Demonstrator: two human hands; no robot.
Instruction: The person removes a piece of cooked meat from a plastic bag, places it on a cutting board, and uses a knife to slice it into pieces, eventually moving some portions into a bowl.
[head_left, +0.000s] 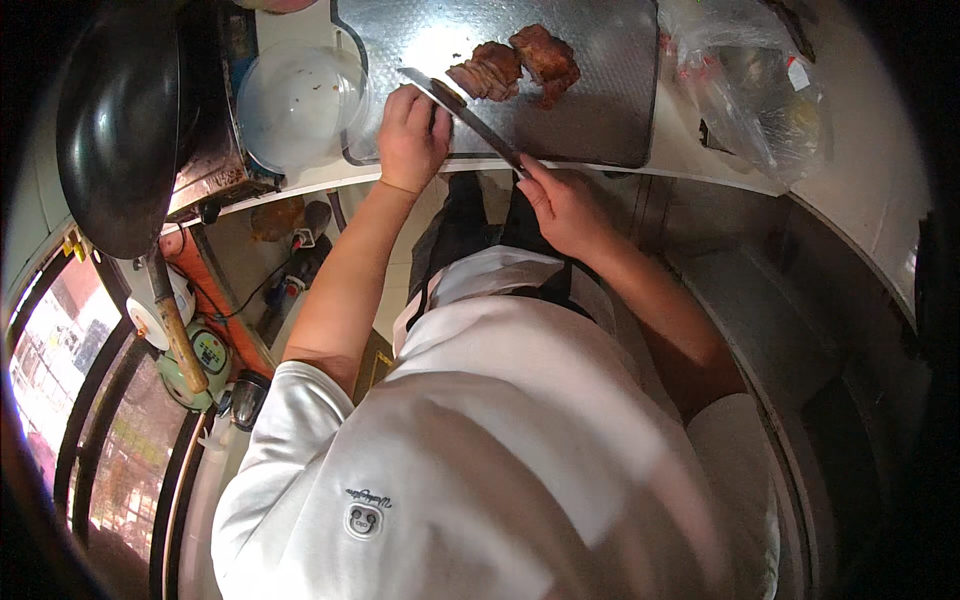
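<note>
My right hand (574, 214) grips a knife (484, 131) by its handle. The blade slants up and left over a textured metal cutting board (600, 135) with a dark rim. Curled fingers of my left hand (411, 142) sit beside the blade near its tip, over the board's lower left. Whether they pinch anything is hidden. A small brownish strip (448, 93) lies against the far side of the blade. Just beyond it are sliced cooked meat (487, 71) and a larger browned chunk of meat (546, 64).
A translucent round bowl (289, 112) overlaps the board's left edge. Farther left, a black wok (116, 135) with a wooden handle (181, 341) stands on edge. A clear plastic bag (757, 112) lies right of the board. Below left is a green appliance (202, 356).
</note>
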